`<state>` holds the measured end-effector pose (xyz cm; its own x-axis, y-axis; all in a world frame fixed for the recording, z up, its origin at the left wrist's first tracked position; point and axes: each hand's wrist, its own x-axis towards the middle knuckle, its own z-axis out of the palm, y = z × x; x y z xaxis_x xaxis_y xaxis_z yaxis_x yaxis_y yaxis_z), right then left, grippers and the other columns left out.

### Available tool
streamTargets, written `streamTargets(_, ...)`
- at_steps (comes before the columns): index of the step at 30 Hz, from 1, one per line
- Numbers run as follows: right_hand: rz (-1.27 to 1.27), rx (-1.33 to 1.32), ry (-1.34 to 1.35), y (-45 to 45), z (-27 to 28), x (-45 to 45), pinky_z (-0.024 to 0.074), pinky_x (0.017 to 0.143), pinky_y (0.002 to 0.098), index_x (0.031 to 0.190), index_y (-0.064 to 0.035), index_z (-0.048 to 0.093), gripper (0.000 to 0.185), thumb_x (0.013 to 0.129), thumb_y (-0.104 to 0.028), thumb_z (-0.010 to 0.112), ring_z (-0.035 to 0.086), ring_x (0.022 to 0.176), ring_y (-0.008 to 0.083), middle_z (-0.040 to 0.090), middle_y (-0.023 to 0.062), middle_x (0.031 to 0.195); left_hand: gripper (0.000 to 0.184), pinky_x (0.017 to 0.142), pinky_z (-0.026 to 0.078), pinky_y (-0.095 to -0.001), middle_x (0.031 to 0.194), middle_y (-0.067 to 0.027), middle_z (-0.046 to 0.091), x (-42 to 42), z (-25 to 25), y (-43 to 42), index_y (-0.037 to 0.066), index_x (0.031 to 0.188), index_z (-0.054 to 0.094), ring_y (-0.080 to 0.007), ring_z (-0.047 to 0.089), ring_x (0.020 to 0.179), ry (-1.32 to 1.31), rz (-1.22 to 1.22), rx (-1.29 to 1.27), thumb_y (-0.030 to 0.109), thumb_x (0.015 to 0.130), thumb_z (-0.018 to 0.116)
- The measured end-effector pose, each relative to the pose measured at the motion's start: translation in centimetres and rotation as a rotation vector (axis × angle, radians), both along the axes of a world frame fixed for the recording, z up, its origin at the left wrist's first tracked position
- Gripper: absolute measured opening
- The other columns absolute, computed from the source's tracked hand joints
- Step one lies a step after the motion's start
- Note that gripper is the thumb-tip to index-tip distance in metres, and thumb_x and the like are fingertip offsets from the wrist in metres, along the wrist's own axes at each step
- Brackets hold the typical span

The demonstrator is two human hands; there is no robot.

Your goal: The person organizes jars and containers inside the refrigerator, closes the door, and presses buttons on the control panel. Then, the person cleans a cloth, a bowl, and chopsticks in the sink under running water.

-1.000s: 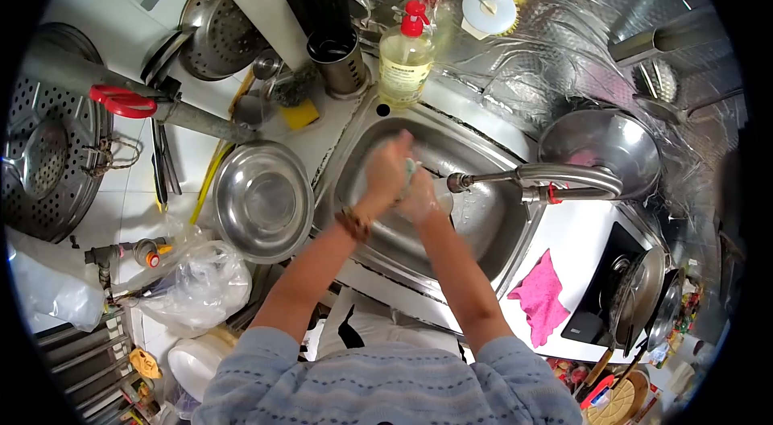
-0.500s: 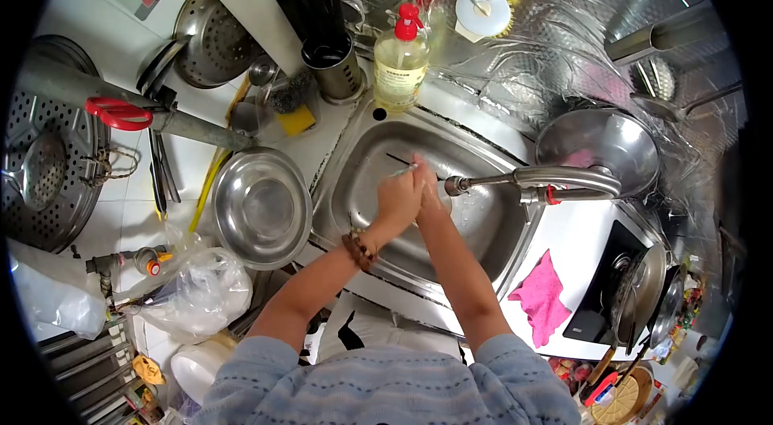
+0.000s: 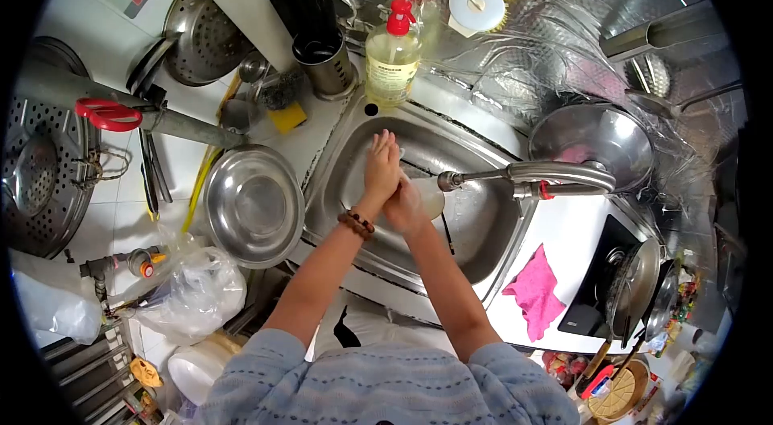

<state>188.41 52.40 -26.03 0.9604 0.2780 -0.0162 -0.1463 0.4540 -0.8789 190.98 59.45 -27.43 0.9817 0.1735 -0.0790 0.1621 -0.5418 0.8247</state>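
Head: left hand point(image 3: 382, 173) presses right hand point(image 3: 405, 208) over the sink point(image 3: 487, 224), left of centre, left fingers point(image 3: 386, 143) straight and narrowly spaced, right's hidden, can't tell; looks midway, hands not yet apart, remainder unclear.

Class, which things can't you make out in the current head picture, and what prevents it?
All in the head view:
- Whatever lies between the palms: the left hand and right hand cover it.
- The pale object's full shape: partly behind the right hand.
- The bottle label's wording: too small.
- The perforated pan's far side: cut off by the dark border.
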Motion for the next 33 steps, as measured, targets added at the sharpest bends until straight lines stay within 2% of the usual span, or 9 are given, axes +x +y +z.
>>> streamTargets(3,-0.064,1.104,0.792,-1.4,-6.1,1.2,0.0353,0.098,0.0321,0.131,-0.0092,0.04,0.044,0.093,-0.033,0.042,0.045,0.11,0.0225,0.046,0.0078,0.129,0.043,0.108,0.019,-0.0443,0.14,-0.0181,0.034,-3.4,1.1,-3.3,0.002,0.132,0.041,-0.0401,0.025,0.131,-0.161,-0.045,-0.107,0.025,0.095,0.036)
streamTargets(7,-0.281,0.09,-0.087,0.4,-6.9,-0.5,0.0408,0.091,0.0336,0.126,-0.0097,0.044,0.04,0.094,-0.032,0.041,0.048,0.104,0.0209,0.049,0.0066,0.125,0.042,0.107,0.022,-0.0413,0.138,-0.0194,0.037,-1.9,-0.5,-2.6,0.002,0.131,0.042,-0.0377,0.026,0.132,-0.162,0.057,-0.133,0.022,0.096,0.037)
streamTargets(10,0.014,0.399,0.793,-1.4,-1.9,-1.2,0.0431,0.089,0.0361,0.121,-0.0061,0.048,0.037,0.096,-0.031,0.036,0.055,0.101,0.0201,0.055,0.0068,0.117,0.041,0.108,0.022,-0.0401,0.139,-0.0199,0.036,-1.4,0.0,-0.9,0.001,0.131,0.042,-0.0365,0.025,0.132,-0.011,-0.035,-0.414,0.021,0.095,0.037)
streamTargets(15,-0.331,0.463,0.638,-2.2,-3.5,-1.7,0.0313,0.102,0.0343,0.127,-0.0048,0.043,0.038,0.094,-0.025,0.041,0.041,0.118,0.0176,0.046,0.0073,0.128,0.043,0.107,0.023,-0.0381,0.14,-0.0199,0.034,-4.7,-1.0,-3.6,-0.001,0.13,0.042,-0.0326,0.025,0.133,-0.108,-0.254,-0.134,0.024,0.096,0.038)
streamTargets(20,-0.189,0.425,0.676,-1.4,-2.3,-1.6,0.0313,0.102,0.0347,0.13,-0.0038,0.039,0.039,0.096,-0.023,0.038,0.041,0.118,0.0187,0.044,0.0064,0.13,0.042,0.108,0.022,-0.0367,0.137,-0.0228,0.037,-3.3,-5.6,-3.9,-0.001,0.127,0.046,-0.0347,0.024,0.133,-0.398,-0.018,-0.794,0.026,0.095,0.04)
streamTargets(23,-0.612,0.441,0.758,-2.0,-3.8,-0.9,0.0339,0.1,0.0344,0.129,-0.0029,0.039,0.038,0.096,-0.021,0.035,0.043,0.117,0.0187,0.046,0.0079,0.127,0.044,0.106,0.027,-0.033,0.136,-0.023,0.038,-5.8,-2.4,-4.5,0.0,0.126,0.046,-0.0308,0.027,0.133,-0.071,-0.37,-0.258,0.031,0.096,0.036)
streamTargets(30,-0.402,0.477,0.587,-4.2,-8.0,-1.6,0.0487,0.074,0.0381,0.106,-0.0042,0.051,0.029,0.096,-0.024,0.033,0.056,0.086,0.0254,0.057,0.0095,0.095,0.037,0.096,0.036,-0.0317,0.121,-0.0148,0.055,-2.8,-7.1,-4.6,-0.002,0.115,0.054,-0.0229,0.051,0.111,0.093,-0.339,-0.403,0.026,0.096,0.043)
streamTargets(31,-0.387,0.107,0.558,-5.5,-10.1,-2.2,0.0493,0.063,0.0347,0.089,-0.0057,0.052,0.021,0.093,-0.018,0.036,0.057,0.073,0.0215,0.057,0.0061,0.085,0.036,0.087,0.042,-0.0317,0.112,-0.0112,0.059,-4.2,-5.3,-4.6,-0.002,0.113,0.054,-0.0202,0.056,0.099,0.139,-0.385,-0.338,0.027,0.094,0.045)
streamTargets(33,-0.279,0.431,0.544,-5.4,-10.2,-1.8,0.0487,0.07,0.0379,0.098,-0.005,0.052,0.025,0.094,-0.022,0.033,0.056,0.08,0.0245,0.057,0.0084,0.091,0.038,0.083,0.044,-0.0312,0.109,-0.0101,0.06,-3.3,-6.0,-4.8,-0.002,0.112,0.055,-0.0179,0.056,0.094,0.066,-0.371,-0.257,0.03,0.094,0.046)
